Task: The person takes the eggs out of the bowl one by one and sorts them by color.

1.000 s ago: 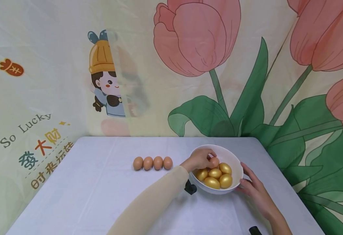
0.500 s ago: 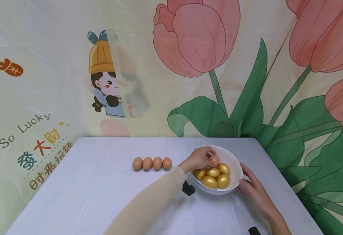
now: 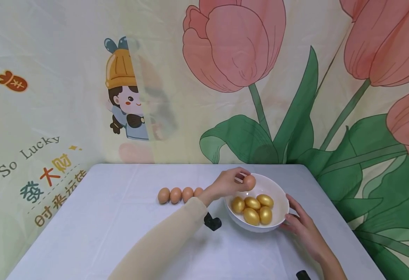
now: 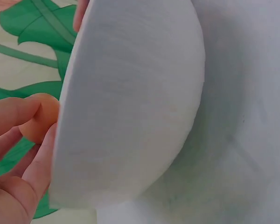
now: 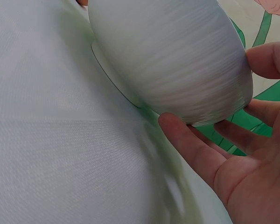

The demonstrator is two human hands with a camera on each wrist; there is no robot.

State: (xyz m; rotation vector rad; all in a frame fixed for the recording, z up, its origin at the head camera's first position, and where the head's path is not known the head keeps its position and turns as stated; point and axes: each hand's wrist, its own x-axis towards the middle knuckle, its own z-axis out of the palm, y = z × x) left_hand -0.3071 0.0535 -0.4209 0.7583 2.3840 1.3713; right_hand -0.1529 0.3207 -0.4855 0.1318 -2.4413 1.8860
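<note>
My left hand (image 3: 229,182) pinches a brown egg (image 3: 249,182) between thumb and fingers, over the far left rim of a white bowl (image 3: 280,196). The left wrist view shows the same egg (image 4: 43,119) at fingertip height beside the bowl's edge. Inside the bowl lie several gold eggs (image 3: 251,216), grouped toward its left and front. On the bowl's right side, my right hand (image 3: 304,225) holds the wall. Its fingers and thumb spread around the outer wall (image 5: 177,70) in the right wrist view.
Left of the bowl, several brown eggs (image 3: 175,195) stand in a row on the white-covered table (image 3: 127,225); my left sleeve (image 3: 169,233) partly covers the rightmost. A printed backdrop (image 3: 176,97) with tulips hangs behind the table.
My left hand has lifted the brown egg from inside the bowl and moved it up and left to the rim. The right hand stays at the bowl's side.
</note>
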